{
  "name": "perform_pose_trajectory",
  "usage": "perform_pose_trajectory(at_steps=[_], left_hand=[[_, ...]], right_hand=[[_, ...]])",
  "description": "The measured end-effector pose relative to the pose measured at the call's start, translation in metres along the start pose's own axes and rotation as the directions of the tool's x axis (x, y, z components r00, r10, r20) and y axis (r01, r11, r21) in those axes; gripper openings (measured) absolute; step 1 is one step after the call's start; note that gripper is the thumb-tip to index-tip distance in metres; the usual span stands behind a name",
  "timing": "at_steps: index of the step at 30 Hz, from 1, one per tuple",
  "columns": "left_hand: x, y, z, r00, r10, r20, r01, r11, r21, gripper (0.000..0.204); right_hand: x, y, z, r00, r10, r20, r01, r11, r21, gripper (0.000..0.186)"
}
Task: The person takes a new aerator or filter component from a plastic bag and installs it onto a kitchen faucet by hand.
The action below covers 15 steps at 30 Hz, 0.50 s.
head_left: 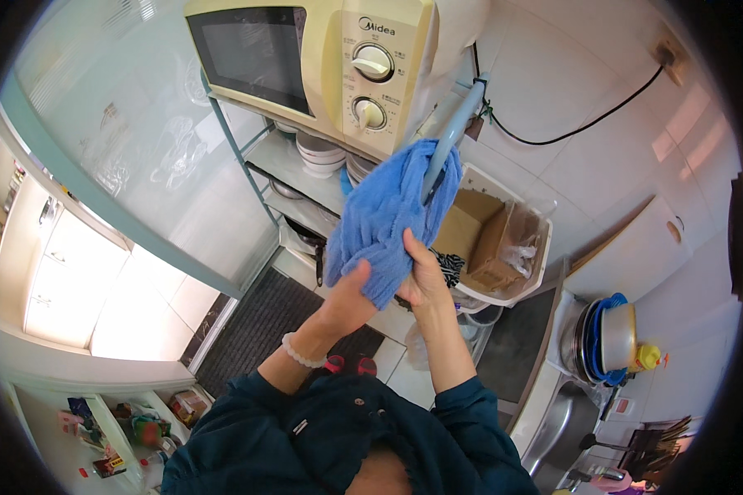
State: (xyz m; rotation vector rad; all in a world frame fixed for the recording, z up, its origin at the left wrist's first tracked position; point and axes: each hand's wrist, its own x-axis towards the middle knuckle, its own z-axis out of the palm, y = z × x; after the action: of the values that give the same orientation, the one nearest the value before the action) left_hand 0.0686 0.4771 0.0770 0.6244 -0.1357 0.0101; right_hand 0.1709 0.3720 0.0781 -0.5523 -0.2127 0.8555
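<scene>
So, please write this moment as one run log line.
left hand: holding blue cloth | right hand: holding same cloth | cloth: touching pale-blue bar | beyond: cream microwave

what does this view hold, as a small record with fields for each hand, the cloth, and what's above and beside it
left hand: holding lower left of fluffy blue cloth
right hand: holding the cloth's lower right side
cloth: bunched, against curved light-blue bar
above: boxy cream microwave with two round knobs
right of cloth: white plastic bin containing brown cardboard box
left wrist: pale beaded bracelet
</scene>
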Motion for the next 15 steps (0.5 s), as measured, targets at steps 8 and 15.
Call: perform_pose_trajectory(at_steps=[8,15], left_hand=[[0.012,-0.025,0.002,1.000,-0.008,0.018,-0.011,0.507,0.862,0.073],[0.013,-0.010,0.007,0.994,0.000,0.105,-0.105,0.073,0.992,0.077]], right_hand=[[0.015,0.007,0.003,0.887,-0.360,-0.290,0.120,0.785,-0.608,0.028],[0.035,0.026,-0.055,0.812,-0.494,-0.310,0.195,0.731,-0.654,0.038]])
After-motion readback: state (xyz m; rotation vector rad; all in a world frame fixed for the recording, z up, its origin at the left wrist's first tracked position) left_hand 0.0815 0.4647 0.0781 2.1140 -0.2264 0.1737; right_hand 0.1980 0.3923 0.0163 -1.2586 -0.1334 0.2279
